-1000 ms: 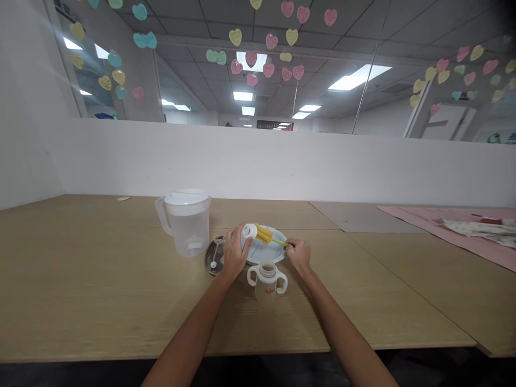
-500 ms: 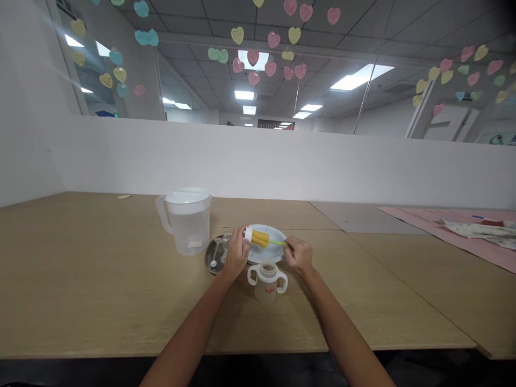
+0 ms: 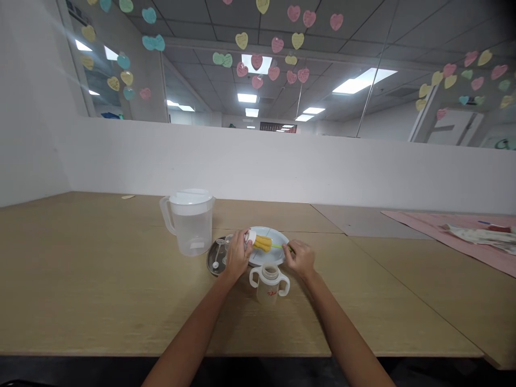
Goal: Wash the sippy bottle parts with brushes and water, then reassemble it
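My left hand (image 3: 238, 255) is closed around a white bottle cap (image 3: 251, 236), tipped on its side. In my right hand (image 3: 300, 257) is the thin green handle of a yellow sponge brush (image 3: 263, 243). The brush head points left and meets the cap's opening; how far it goes in, I cannot tell. Just in front of both hands a baby bottle (image 3: 269, 286) with two white side handles stands upright, its mouth uncovered. A white plate (image 3: 269, 258) lies behind it, below the brush. Left of it is a round metal tray (image 3: 212, 260) with small clear and white bottle parts (image 3: 219, 253), partly hidden by my left hand.
A lidded clear plastic pitcher (image 3: 191, 226) stands at the back left of the wooden table (image 3: 121, 290). To the far right, a pink cloth (image 3: 427, 224) carries a white fabric item (image 3: 479, 236) and a pen. A white wall with windows rises behind.
The view has shifted slightly, so everything sits a little lower and to the right. Both hands keep their holds; the brush and cap have tilted a little.
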`<state>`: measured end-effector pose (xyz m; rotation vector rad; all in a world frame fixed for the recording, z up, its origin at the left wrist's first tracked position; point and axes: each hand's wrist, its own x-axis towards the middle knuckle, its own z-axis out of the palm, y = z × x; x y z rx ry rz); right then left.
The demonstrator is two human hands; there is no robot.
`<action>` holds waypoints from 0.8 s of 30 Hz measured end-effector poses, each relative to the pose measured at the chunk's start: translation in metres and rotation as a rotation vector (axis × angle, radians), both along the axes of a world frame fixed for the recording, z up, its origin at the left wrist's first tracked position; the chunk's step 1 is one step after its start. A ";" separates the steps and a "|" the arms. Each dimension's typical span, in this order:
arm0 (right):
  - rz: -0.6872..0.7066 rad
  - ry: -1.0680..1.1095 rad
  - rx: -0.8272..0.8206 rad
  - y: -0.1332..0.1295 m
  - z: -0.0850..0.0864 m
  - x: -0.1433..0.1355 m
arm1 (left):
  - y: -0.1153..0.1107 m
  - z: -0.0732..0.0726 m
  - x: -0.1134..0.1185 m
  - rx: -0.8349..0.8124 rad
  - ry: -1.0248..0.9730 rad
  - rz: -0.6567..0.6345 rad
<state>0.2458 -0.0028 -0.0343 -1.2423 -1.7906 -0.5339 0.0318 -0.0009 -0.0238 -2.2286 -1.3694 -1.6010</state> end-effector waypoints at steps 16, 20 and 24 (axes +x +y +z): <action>-0.142 0.360 -0.059 0.001 0.003 -0.003 | 0.014 -0.001 -0.014 -0.029 -0.383 0.412; -0.156 0.315 -0.053 0.002 0.001 -0.001 | 0.018 -0.003 -0.027 -0.088 -0.337 0.406; -0.151 0.275 -0.030 0.005 -0.002 0.000 | 0.012 -0.001 -0.045 -0.053 0.007 0.398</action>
